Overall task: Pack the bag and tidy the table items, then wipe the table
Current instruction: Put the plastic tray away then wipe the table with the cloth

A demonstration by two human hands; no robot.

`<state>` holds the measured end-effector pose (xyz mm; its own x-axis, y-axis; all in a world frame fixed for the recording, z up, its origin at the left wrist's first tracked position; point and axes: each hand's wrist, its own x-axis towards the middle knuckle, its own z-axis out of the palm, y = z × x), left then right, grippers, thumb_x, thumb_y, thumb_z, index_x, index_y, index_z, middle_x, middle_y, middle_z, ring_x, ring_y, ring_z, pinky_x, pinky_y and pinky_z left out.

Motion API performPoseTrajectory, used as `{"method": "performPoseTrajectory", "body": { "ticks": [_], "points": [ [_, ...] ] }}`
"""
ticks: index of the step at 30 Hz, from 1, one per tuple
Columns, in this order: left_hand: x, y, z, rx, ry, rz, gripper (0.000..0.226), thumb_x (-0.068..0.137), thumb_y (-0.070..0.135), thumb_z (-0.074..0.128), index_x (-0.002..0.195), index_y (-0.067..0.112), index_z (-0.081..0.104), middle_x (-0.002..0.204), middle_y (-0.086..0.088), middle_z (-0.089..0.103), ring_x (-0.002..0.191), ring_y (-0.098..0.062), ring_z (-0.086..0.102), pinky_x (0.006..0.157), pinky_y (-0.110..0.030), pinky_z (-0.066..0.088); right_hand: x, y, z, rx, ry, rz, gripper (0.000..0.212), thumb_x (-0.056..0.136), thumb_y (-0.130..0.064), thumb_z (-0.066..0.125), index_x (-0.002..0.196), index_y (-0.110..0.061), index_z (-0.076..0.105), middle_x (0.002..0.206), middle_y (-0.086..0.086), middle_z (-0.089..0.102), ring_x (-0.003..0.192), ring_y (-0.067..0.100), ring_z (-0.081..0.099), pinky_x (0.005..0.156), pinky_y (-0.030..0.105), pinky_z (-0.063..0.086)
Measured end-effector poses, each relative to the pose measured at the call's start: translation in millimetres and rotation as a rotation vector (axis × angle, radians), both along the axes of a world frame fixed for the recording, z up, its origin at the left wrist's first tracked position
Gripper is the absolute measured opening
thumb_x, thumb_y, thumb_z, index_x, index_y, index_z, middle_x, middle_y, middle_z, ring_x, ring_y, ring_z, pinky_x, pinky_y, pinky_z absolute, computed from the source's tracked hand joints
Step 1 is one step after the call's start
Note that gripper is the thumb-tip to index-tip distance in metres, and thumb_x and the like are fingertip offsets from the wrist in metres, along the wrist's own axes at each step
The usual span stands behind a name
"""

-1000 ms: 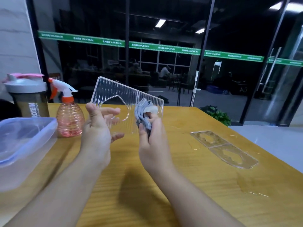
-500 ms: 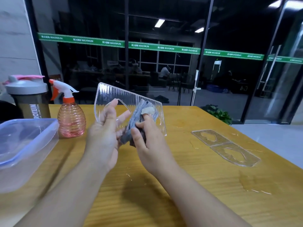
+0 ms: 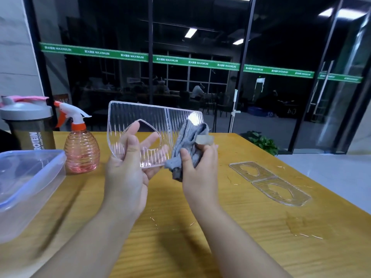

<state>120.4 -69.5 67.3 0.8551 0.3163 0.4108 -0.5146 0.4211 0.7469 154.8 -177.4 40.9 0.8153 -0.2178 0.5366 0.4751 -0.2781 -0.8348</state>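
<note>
**Wiping the plastic tray, desk not yet done**

My left hand (image 3: pixel 128 173) grips a clear plastic tray (image 3: pixel 140 125) upright above the desk (image 3: pixel 180 237); my right hand (image 3: pixel 197 169) pinches a grey cloth (image 3: pixel 188 137) against it. Right of the tray, another tray (image 3: pixel 269 180) lies flat among wet streaks. I judge wiping the desk remains.

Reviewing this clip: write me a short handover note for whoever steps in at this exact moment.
Left hand holds the clear ribbed panel upright above the table.
Right hand grips the grey cloth, pressed against the panel's right part.
A second clear panel lies flat on the table to the right.
Spray bottle, shaker bottle and plastic box stand at the left.
Done: cannot tell beyond the panel wipe under way.
Left: finish the panel, tidy items, wipe the wet patch and table.
</note>
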Motion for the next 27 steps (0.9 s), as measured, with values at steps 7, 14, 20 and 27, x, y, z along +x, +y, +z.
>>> {"method": "performPoseTrajectory", "body": {
  "ticks": [7,14,20,27],
  "points": [
    [-5,-7,0,0.051,-0.063,0.001,0.029,0.088,0.036,0.042,0.112,0.038,0.059,0.107,0.001,0.07,0.094,-0.024,0.068,0.078,-0.03,0.056,4,12,0,0.268,0.204,0.105,0.041,0.079,-0.058,0.054,0.1,-0.023,0.051,0.109,0.003,0.059,0.103,0.023,0.059,0.092,0.049,0.047],
    [-6,-10,3,0.017,-0.097,0.017,0.027,0.087,0.036,0.041,0.107,0.036,0.059,0.109,0.002,0.069,0.098,-0.023,0.067,0.087,-0.037,0.051,0,7,12,1.006,0.35,0.566,0.019,0.098,-0.018,0.047,0.103,-0.003,0.057,0.096,0.009,0.069,0.084,0.015,0.066,0.076,0.022,0.055],
    [-4,-10,2,-0.018,-0.074,-0.01,0.026,0.088,0.033,0.043,0.106,0.029,0.06,0.109,-0.004,0.069,0.097,-0.024,0.067,0.081,-0.032,0.056,-4,3,17,1.096,0.41,0.807,0.019,0.094,-0.015,0.05,0.098,-0.003,0.063,0.092,0.01,0.072,0.078,0.017,0.069,0.069,0.025,0.058],
    [-3,-15,-5,0.051,-0.052,-0.033,0.023,0.094,0.027,0.04,0.1,0.025,0.062,0.107,-0.002,0.07,0.095,-0.022,0.068,0.073,-0.025,0.056,1,-1,17,0.937,0.412,0.659,0.012,0.093,-0.011,0.053,0.087,-0.007,0.063,0.077,0.004,0.07,0.064,0.012,0.066,0.057,0.021,0.054]
  ]
}}
